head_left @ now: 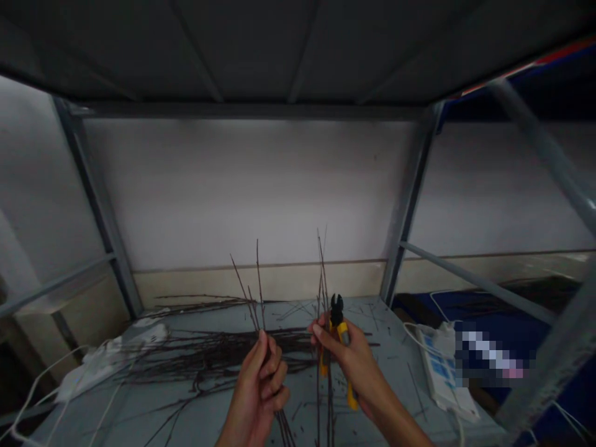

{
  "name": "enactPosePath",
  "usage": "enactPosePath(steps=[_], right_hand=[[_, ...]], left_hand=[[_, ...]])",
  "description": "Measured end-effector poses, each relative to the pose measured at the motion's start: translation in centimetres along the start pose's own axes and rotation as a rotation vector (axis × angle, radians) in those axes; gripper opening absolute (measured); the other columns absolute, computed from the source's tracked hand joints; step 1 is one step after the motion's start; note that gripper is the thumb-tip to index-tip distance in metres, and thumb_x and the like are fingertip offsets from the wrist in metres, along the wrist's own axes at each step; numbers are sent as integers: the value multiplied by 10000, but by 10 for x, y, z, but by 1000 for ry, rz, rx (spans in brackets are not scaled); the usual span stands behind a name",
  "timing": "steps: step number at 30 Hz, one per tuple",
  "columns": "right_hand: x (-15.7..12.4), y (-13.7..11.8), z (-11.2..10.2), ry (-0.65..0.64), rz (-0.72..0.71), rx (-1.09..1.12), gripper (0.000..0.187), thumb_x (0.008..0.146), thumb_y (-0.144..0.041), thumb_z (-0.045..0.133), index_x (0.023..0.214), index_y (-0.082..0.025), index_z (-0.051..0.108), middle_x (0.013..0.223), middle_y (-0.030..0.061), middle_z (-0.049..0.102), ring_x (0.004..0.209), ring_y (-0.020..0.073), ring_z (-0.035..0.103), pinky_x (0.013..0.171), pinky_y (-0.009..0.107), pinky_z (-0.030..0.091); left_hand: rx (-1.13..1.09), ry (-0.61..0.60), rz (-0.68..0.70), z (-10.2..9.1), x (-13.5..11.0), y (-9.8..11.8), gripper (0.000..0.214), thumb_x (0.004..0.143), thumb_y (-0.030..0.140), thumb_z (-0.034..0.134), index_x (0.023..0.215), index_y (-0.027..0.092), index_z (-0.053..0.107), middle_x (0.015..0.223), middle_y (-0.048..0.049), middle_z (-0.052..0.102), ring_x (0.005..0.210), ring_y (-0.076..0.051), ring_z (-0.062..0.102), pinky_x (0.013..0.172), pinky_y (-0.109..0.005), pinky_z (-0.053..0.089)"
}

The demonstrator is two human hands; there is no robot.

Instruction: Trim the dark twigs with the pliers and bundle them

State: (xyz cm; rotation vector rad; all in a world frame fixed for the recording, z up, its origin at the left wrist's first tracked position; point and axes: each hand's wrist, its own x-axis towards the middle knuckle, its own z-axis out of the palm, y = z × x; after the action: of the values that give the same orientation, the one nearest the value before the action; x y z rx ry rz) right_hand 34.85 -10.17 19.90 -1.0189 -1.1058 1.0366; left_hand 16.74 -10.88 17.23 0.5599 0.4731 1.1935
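My left hand (261, 379), fingers curled, grips a few thin dark twigs (260, 282) that stand upright and run out below the fist. To its right, my right hand (349, 354) is closed around more upright twigs (321, 279). The same hand also holds diagonal cutters (344, 335) with black jaws and yellow-grey handles, jaws pointing up and apart. Behind both hands a pile of dark twigs (209, 354) lies across the grey board (186, 428). The lower ends of the held twigs leave the frame.
Metal posts (410, 198) and a dark panel (256, 49) overhead frame the space. White power strips lie at left (112, 363) and right (444, 372), with white cables. Twig scraps (298, 410) are scattered on the board. A pale wall (256, 186) stands behind.
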Motion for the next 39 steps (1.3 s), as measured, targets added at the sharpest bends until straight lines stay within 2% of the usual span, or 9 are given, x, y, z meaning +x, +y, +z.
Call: enactPosePath(steps=[3, 9, 12, 16, 19, 23, 27, 32, 39], right_hand=[[2, -10, -1, -11, -37, -24, 350, 752, -483, 806, 911, -203, 670, 870, 50, 734, 728, 194, 657, 679, 311, 522], [-6, 2, 2, -12, -15, 110, 419, 707, -515, 829, 947, -195, 704, 891, 77, 727, 599, 162, 588, 567, 322, 508], [-7, 10, 6, 8, -8, 154, 453, 652, -533, 856, 915, -194, 711, 832, 73, 718, 544, 160, 562, 522, 329, 494], [-7, 10, 12, -7, -13, 198, 460, 634, -529, 864, 911, -194, 714, 832, 76, 721, 521, 154, 555, 500, 325, 490], [-7, 7, 14, -41, -36, 203, 436, 659, -515, 855, 906, -183, 716, 829, 79, 722, 518, 150, 554, 508, 329, 500], [-10, 5, 13, -45, -45, 168, 445, 681, -514, 847, 920, -160, 722, 779, 67, 710, 546, 155, 578, 539, 323, 519], [-15, 1, 12, -11, -48, 136, 486, 670, -547, 843, 924, -153, 716, 807, 88, 730, 600, 199, 641, 548, 328, 534], [-16, -9, 5, 107, -81, -97, 493, 720, -620, 763, 934, -177, 726, 914, 104, 764, 836, 312, 723, 664, 370, 586], [-4, -34, -35, 184, -313, -638, 414, 832, -590, 631, 1008, -226, 716, 1026, 112, 776, 975, 306, 720, 876, 375, 560]], left_hand=[[62, 12, 43, 6, 4, -1, 444, 807, 588, 728, 776, 186, 541, 619, 98, 227, 459, -45, 115, 376, -156, 143], [192, -35, 230, 20, 19, 7, 502, 757, 570, 783, 630, 186, 487, 597, 44, 406, 566, -104, 421, 559, -244, 442], [252, -18, 295, 33, 27, 20, 403, 745, 462, 834, 704, 176, 553, 731, -10, 563, 714, -142, 553, 651, -255, 494], [322, -19, 383, 59, 40, 35, 438, 727, 306, 860, 642, 195, 445, 1044, -113, 703, 1020, -230, 636, 858, -328, 537], [379, -46, 385, 73, 48, 35, 494, 700, 265, 865, 620, 206, 381, 1098, -155, 728, 884, -236, 689, 789, -369, 573], [391, -28, 366, 78, 46, 28, 513, 678, 217, 861, 652, 217, 350, 963, -128, 763, 590, -164, 666, 583, -306, 554], [368, -29, 352, 74, 39, 24, 474, 712, 209, 838, 720, 228, 365, 1009, -147, 776, 821, -272, 754, 651, -333, 584], [372, -24, 385, 73, 39, 25, 513, 697, 214, 851, 721, 237, 339, 989, -158, 789, 826, -310, 771, 654, -356, 592], [416, -38, 445, 69, 48, 20, 506, 724, 230, 839, 729, 242, 333, 913, -116, 803, 775, -301, 782, 667, -354, 585]])
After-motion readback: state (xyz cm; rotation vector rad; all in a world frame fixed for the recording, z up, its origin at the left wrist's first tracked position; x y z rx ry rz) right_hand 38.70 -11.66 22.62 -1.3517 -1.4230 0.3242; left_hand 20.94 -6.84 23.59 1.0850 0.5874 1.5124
